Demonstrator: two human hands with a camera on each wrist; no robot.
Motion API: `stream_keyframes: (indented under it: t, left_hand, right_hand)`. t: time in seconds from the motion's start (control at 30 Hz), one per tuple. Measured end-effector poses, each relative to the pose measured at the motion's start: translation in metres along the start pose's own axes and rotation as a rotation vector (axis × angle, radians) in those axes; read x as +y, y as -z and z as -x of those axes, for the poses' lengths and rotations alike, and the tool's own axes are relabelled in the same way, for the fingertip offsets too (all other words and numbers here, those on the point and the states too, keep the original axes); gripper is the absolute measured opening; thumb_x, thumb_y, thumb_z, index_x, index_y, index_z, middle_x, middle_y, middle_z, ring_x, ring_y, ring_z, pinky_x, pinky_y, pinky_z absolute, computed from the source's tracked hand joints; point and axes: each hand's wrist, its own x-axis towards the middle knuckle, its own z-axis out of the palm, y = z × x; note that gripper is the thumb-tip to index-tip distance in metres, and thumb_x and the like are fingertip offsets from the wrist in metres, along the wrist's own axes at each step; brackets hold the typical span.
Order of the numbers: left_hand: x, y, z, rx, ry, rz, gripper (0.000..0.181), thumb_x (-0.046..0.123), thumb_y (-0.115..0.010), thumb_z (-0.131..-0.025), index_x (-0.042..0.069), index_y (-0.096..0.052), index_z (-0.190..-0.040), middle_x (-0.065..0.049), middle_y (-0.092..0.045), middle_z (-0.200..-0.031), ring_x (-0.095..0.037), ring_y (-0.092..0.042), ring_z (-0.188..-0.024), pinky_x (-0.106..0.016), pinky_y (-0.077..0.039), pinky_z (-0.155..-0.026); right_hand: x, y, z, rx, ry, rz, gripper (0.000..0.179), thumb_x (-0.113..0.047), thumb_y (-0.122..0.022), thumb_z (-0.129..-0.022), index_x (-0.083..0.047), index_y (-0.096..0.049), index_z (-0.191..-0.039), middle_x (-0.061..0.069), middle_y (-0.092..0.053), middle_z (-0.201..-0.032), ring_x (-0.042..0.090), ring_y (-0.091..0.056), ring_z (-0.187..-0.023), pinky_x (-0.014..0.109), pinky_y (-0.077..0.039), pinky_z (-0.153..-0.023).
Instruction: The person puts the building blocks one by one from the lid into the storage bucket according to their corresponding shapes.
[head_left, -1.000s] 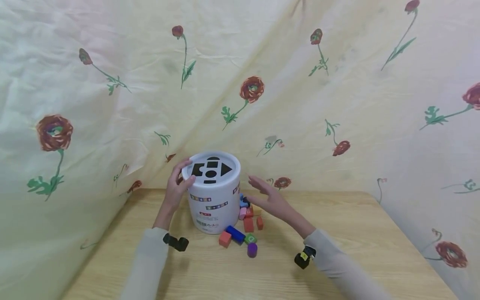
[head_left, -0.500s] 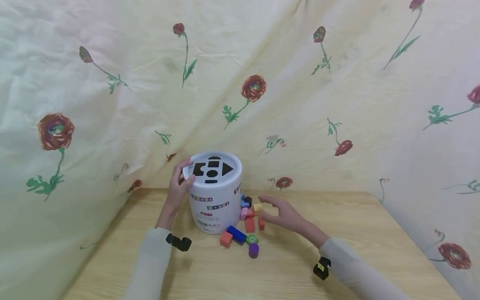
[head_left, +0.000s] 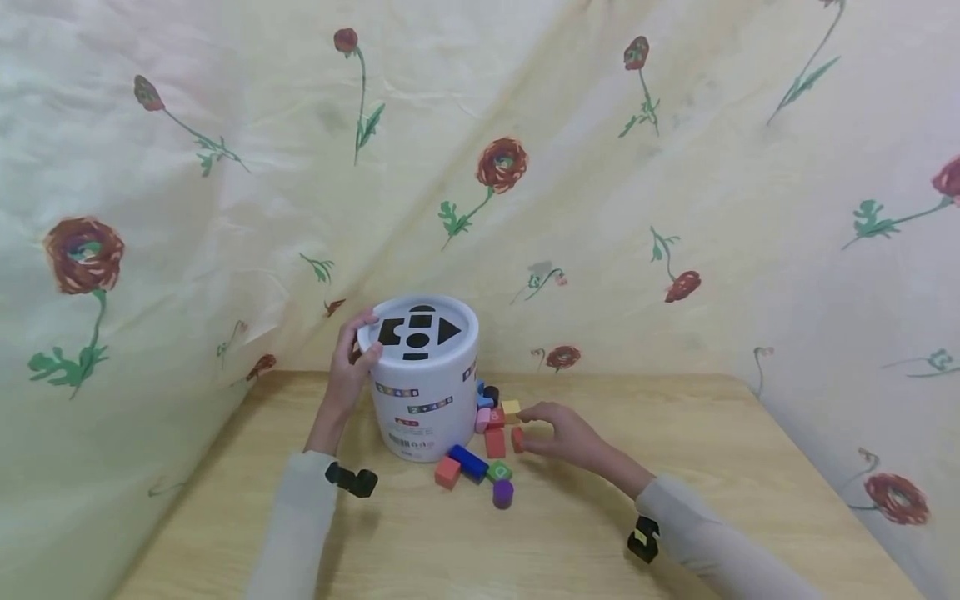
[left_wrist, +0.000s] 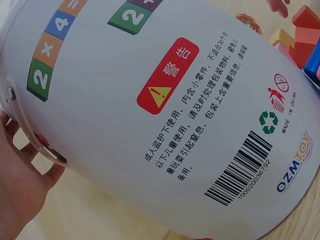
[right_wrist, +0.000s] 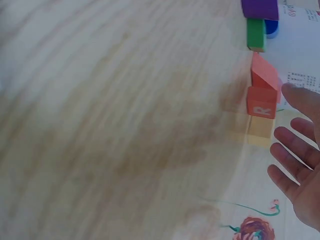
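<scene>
A white round bucket (head_left: 423, 417) stands on the table, its lid (head_left: 417, 319) cut with black shape holes. My left hand (head_left: 347, 371) grips its left side, thumb on the rim and fingers around the outer wall; the left wrist view shows the fingers behind the clear handle (left_wrist: 31, 127). My right hand (head_left: 572, 435) is low beside the block pile, thumb and fingers spread. Its thumb tip is right at a small red block (head_left: 517, 440), its fingertips by a yellow block (head_left: 511, 410). In the right wrist view, a red block with an R (right_wrist: 262, 102) lies near the thumb.
By the bucket's base lie a blue cylinder (head_left: 468, 463), an orange-red cube (head_left: 447, 472), a green block (head_left: 499, 472) and a purple cylinder (head_left: 503, 494). Pink (head_left: 483, 420), red and black blocks lean along its right side. Flowered cloth (head_left: 585, 183) hangs behind the table (head_left: 675, 450).
My right hand has come down from beside the bucket's upper part to the blocks on the right, and its fingertips have drawn up to them. The left hand stays on the bucket.
</scene>
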Motion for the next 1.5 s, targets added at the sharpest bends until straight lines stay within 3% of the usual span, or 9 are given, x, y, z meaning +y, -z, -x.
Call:
stream_keyframes:
  t: [0.27, 0.53, 0.83, 0.97, 1.3, 1.5]
  left_hand:
    - [0.004, 0.003, -0.003, -0.018, 0.027, -0.016, 0.057, 0.021, -0.052, -0.097, 0.012, -0.038, -0.152, -0.001, -0.022, -0.170, -0.031, -0.024, -0.153, -0.061, -0.030, -0.119]
    - [-0.002, 0.003, 0.001, 0.012, 0.017, -0.028, 0.054, 0.030, -0.054, -0.098, 0.020, -0.042, -0.150, 0.006, -0.028, -0.167, -0.026, -0.028, -0.150, -0.060, -0.032, -0.119]
    - [-0.004, 0.000, 0.005, 0.003, -0.001, -0.006, 0.052, 0.027, -0.055, -0.097, 0.018, -0.044, -0.147, 0.005, -0.027, -0.167, -0.029, -0.030, -0.150, -0.061, -0.036, -0.116]
    - [-0.003, -0.001, 0.005, 0.008, -0.006, -0.005, 0.051, 0.026, -0.054, -0.097, 0.017, -0.044, -0.147, 0.003, -0.027, -0.167, -0.028, -0.028, -0.151, -0.059, -0.033, -0.118]
    - [0.024, -0.002, 0.011, -0.014, -0.002, 0.011, 0.055, 0.018, -0.050, -0.097, 0.004, -0.040, -0.148, -0.009, -0.025, -0.168, -0.035, -0.026, -0.152, -0.063, -0.031, -0.118]
    - [0.002, -0.001, 0.003, 0.012, -0.022, -0.005, 0.050, 0.023, -0.052, -0.097, 0.014, -0.044, -0.146, 0.000, -0.028, -0.167, -0.030, -0.030, -0.149, -0.061, -0.037, -0.115]
  right_hand:
    - [0.001, -0.007, -0.004, 0.049, -0.045, 0.082, 0.038, -0.028, -0.084, -0.083, -0.008, -0.075, -0.115, 0.007, -0.076, -0.110, 0.027, -0.069, -0.104, 0.049, -0.056, -0.092]
    - [-0.003, -0.014, -0.004, 0.083, -0.007, 0.183, 0.035, -0.029, -0.086, -0.080, -0.010, -0.077, -0.107, 0.003, -0.076, -0.099, 0.022, -0.068, -0.092, 0.040, -0.056, -0.084]
    - [-0.005, -0.020, -0.005, 0.075, -0.122, 0.211, 0.035, -0.032, -0.088, -0.077, -0.011, -0.078, -0.104, 0.000, -0.075, -0.095, 0.016, -0.065, -0.088, 0.040, -0.053, -0.084]
    - [-0.005, -0.021, -0.007, 0.082, -0.101, 0.221, 0.030, -0.030, -0.088, -0.077, -0.013, -0.078, -0.100, -0.001, -0.075, -0.093, 0.017, -0.065, -0.086, 0.041, -0.052, -0.084]
    - [-0.005, -0.021, -0.009, 0.072, -0.064, 0.205, 0.025, -0.021, -0.086, -0.079, -0.013, -0.078, -0.101, -0.002, -0.076, -0.093, 0.016, -0.067, -0.087, 0.043, -0.052, -0.089]
    - [-0.004, -0.018, -0.009, 0.061, -0.031, 0.193, 0.023, -0.019, -0.086, -0.079, -0.012, -0.077, -0.100, 0.000, -0.076, -0.094, 0.017, -0.068, -0.088, 0.047, -0.052, -0.090]
